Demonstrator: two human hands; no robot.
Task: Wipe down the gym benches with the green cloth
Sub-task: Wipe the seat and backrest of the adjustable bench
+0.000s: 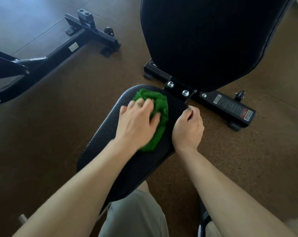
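Head view. The green cloth [155,117] was seen bunched on the far half of the seat pad [110,151], the black textured tabletop of the nearer bench, close to the gap below the raised backrest [213,40]. The left hand [138,124] was laid on top of the cloth, fingers spread and only lightly bent, pressing it flat to the pad; most of the cloth showed beyond and to the right of the fingers. The right hand [187,129] was curled over the pad's right edge, just beside the cloth, and appeared to steady the seat. The pad's long axis was seen to run from the person's lap away toward the backrest, tilted somewhat to the left; the cloth lay lengthwise along that axis. Fine droplets were visible on the pad's left margin. It was judged that the near half and left margin remained to be covered, so the next stroke would be drawn back along the long axis toward the body, by the left hand. A second bench frame [42,55] stood well apart on the floor [76,108] to the left.
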